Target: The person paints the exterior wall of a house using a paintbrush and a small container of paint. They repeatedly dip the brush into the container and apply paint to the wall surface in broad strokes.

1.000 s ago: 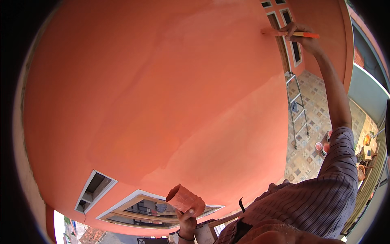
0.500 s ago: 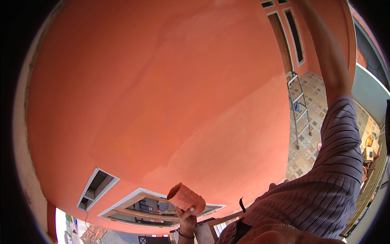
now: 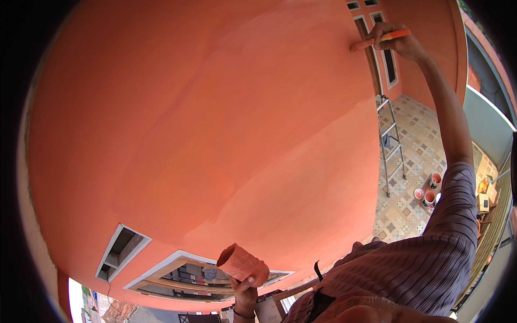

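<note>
High at the upper right, my right hand (image 3: pixel 401 44) is closed around a paintbrush (image 3: pixel 399 34) with an orange and yellow handle. Its paint-coated bristles are against or very near the orange wall (image 3: pixel 258 124); exact contact cannot be told. Low in the view, my left hand (image 3: pixel 246 295) grips a paint-smeared, orange-coated cylindrical container (image 3: pixel 245 265) from below, thumb across its side. The container is tilted with its mouth toward the upper left, and what is inside cannot be seen. Darker and lighter patches of orange show on the wall.
A metal ladder (image 3: pixel 392 145) stands by the wall on the patterned tile floor (image 3: pixel 398 215). Several paint tubs, including an orange-filled one (image 3: pixel 428 198), sit on the tiles under my right arm. A white-framed window (image 3: pixel 183 280) and a small opening (image 3: pixel 123 252) are at the lower left.
My right hand has come down into view from beyond the upper edge, with the paintbrush now visible in it. The container in my left hand stays nearly where it was.
</note>
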### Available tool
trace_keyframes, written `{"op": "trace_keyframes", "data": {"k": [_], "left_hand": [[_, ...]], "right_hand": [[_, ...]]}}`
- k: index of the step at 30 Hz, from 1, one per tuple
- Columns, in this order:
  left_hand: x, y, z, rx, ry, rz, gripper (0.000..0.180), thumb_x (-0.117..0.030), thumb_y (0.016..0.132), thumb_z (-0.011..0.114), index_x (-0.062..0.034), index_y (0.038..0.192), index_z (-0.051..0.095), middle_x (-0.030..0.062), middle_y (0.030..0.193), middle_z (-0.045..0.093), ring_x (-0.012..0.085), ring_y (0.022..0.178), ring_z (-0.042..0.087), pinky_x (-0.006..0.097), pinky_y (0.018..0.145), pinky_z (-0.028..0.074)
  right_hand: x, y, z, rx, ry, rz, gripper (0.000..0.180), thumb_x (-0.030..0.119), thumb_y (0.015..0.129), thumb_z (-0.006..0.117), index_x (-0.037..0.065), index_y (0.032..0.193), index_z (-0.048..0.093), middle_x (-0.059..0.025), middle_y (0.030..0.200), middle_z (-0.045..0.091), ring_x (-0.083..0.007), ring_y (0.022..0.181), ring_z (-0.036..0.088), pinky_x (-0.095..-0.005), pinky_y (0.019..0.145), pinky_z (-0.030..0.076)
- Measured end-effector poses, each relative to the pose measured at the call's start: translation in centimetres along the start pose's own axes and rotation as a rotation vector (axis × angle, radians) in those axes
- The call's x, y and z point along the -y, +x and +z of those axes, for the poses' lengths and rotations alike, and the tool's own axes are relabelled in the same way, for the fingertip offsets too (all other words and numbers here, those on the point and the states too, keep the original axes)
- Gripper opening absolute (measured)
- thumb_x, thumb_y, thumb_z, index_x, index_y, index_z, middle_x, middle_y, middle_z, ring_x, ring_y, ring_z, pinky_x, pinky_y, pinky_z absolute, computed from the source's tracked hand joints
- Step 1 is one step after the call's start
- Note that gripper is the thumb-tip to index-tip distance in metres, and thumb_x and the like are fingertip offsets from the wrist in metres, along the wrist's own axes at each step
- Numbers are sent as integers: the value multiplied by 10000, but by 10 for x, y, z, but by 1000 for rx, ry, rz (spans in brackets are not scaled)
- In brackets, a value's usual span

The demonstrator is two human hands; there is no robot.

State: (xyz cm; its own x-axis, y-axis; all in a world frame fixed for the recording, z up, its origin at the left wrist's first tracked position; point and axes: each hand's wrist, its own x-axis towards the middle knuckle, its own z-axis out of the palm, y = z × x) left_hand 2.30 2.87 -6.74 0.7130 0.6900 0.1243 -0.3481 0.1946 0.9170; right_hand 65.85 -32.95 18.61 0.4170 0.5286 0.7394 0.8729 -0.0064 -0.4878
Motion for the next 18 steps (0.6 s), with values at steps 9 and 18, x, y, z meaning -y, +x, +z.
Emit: {"op": "trace_keyframes", "data": {"k": [9,18], "left_hand": [[0,-1,1,8,-11,-1,813,-84,732,836,22,1450,469,177,1269,666,362,1192,666,541,1093,523],[0,-2,-3,-1,0,-16,795,-102,731,849,31,1430,492,161,1269,670,340,1186,669,516,1091,522]], "right_hand": [[68,109,-6,-522,-113,-728,114,-48,885,803,3,920,707,-108,969,752,-250,945,744,-391,897,607],[52,2,60,219,-119,-258,222,-221,842,616,-9,900,647,-87,975,704,-234,1134,715,-369,985,598]]}}
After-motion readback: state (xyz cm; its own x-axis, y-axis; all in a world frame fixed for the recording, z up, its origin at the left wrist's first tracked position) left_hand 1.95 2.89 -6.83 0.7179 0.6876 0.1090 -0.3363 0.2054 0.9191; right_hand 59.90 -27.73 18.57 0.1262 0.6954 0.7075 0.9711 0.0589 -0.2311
